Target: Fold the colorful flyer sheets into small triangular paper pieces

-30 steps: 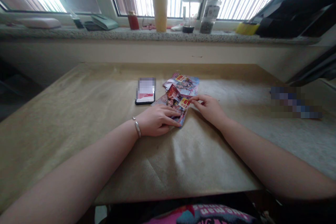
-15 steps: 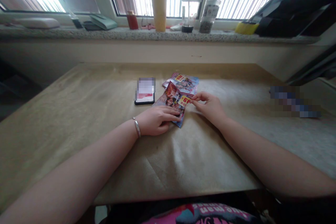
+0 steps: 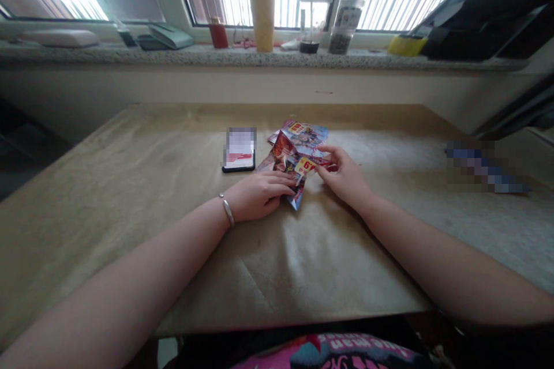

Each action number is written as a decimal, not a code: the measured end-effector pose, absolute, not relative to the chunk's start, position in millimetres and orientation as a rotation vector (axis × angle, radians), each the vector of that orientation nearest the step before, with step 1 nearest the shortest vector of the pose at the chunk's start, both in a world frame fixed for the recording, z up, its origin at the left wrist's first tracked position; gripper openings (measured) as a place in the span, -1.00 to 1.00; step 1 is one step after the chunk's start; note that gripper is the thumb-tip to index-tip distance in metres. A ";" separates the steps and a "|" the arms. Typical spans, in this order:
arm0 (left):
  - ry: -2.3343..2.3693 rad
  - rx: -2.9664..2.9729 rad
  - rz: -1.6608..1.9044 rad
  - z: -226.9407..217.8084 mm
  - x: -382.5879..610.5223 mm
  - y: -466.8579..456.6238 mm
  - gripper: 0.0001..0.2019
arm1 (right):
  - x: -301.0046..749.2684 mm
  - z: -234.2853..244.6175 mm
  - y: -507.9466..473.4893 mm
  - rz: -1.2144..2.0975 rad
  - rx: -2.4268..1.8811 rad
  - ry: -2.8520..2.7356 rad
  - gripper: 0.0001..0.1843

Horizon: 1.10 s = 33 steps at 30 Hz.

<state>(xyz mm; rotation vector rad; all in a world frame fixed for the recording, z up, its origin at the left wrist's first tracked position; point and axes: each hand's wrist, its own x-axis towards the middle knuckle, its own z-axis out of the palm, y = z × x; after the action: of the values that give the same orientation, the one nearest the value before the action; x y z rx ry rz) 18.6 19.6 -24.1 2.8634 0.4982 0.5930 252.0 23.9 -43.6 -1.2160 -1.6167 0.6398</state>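
A glossy printed leaflet (image 3: 283, 153), folded to points and marked with a yellow price patch, lies at mid-table. My left hand (image 3: 259, 195) rests on its lower left part, fingers stretched flat across the paper. At the right edge, beside the yellow patch, my right hand (image 3: 344, 176) has thumb and fingers closed around the leaflet's margin; the fingertips partly hide the exact grip. Another glossy leaflet (image 3: 314, 134) sits just behind, partly covered by the folded one.
A phone (image 3: 239, 153) with its screen lit lies left of the leaflets. On the far right is a blurred-out dark bluish object (image 3: 487, 167). Along the windowsill (image 3: 173, 57) stand a red jar (image 3: 219, 33), a tall yellowish cylinder (image 3: 262, 6) and several other items.
The folded leaflet's middle has bulged up and its right side has shifted slightly. My right fingers have spread a little from their tight pinch; my left hand barely moved.
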 end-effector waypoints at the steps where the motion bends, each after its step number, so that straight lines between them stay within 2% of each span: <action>1: 0.511 2.875 0.580 -25.3 18.3 20.4 -0.62 | 252.3 -44.8 25.4 0.672 -1.235 -1.585 -0.59; 7: 0.543 2.914 0.497 -30.1 18.7 20.9 -0.63 | 252.7 -49.9 30.6 0.968 -1.271 -1.500 -0.69; 13: 0.533 2.929 0.499 -28.3 19.7 19.7 -0.63 | 251.5 -53.4 33.3 0.904 -1.331 -1.570 -0.77; 19: 0.539 2.953 0.472 -27.0 21.9 19.8 -0.61 | 248.5 -52.9 31.0 0.739 -1.357 -1.749 -0.61; 24: 0.615 2.945 0.436 -26.3 22.5 19.0 -0.62 | 247.9 -54.2 32.7 0.704 -1.369 -1.761 -0.59; 33: 0.642 2.936 0.456 -29.1 23.1 19.3 -0.60 | 245.3 -54.1 34.6 0.896 -1.337 -1.598 -0.44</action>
<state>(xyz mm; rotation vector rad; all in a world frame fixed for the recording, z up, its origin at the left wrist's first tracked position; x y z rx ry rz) 23.1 19.3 -29.1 2.9361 0.6417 0.4556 245.3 34.6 -54.1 -1.3372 -1.5982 0.8958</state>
